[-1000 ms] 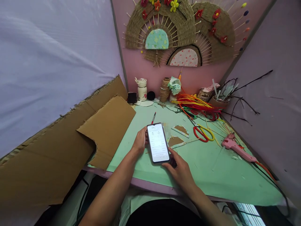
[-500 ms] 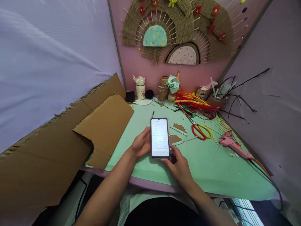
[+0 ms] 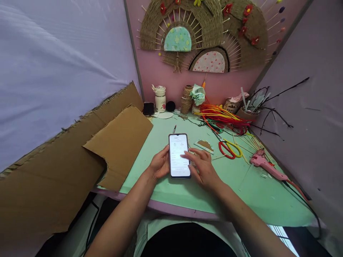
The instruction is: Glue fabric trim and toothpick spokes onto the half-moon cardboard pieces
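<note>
My left hand (image 3: 160, 164) grips the smartphone (image 3: 177, 169) near the front edge of the table (image 3: 184, 195), presumably steadying it so my right hand (image 3: 205, 169), fingers loosely spread, can work its screen (image 3: 179, 145).

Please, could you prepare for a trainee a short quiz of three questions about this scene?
1. Which hand is spread over the front of the phone?
2. True or false: the scissors lie to the left of the phone.
3. Choose the main colour of the glue gun: A) blue, B) pink, C) black.

Key: 1. The right hand. 2. False; they lie to its right. 3. B.
</note>
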Available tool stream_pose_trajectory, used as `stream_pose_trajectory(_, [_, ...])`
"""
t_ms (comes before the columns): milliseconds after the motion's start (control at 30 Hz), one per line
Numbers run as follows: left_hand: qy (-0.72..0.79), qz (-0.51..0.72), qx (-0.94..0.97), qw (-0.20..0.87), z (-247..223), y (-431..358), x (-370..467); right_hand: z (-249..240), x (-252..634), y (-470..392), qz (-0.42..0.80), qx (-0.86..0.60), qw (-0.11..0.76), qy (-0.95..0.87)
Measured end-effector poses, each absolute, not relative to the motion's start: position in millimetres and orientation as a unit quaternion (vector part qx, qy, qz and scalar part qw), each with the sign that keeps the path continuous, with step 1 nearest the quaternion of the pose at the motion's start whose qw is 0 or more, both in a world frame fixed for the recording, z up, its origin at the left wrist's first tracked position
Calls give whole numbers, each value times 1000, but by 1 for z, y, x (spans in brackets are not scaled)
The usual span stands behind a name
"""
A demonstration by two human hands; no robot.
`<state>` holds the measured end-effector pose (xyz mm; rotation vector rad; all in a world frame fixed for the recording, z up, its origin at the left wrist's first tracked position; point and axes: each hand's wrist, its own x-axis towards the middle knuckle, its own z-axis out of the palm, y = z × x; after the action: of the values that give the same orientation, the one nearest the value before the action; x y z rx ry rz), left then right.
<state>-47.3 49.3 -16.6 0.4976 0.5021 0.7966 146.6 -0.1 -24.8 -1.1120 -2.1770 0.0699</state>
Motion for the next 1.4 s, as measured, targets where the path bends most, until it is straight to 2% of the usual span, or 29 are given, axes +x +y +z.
stream_pose_trajectory(267, [251,384,243,855,-20,51,-46,-31,150,10,15,-476,393,-787])
stream_pose_trajectory(433, [228,377,233,867,-18,52,-47,-36,152,5,3,-426,448,-786])
stream_pose_trajectory(700, [217,383,219,871,-19,54,-47,-33,145,-3,-21,-330,431,-840])
stream_pose_trajectory(1033, [210,380,223,873,-21,54,-49,-32,141,-5,-55,-299,405,-862])
stream_pose_trajectory(1400, [234,386,221,865,-15,52,-48,-32,145,-6,-68,-283,468,-835])
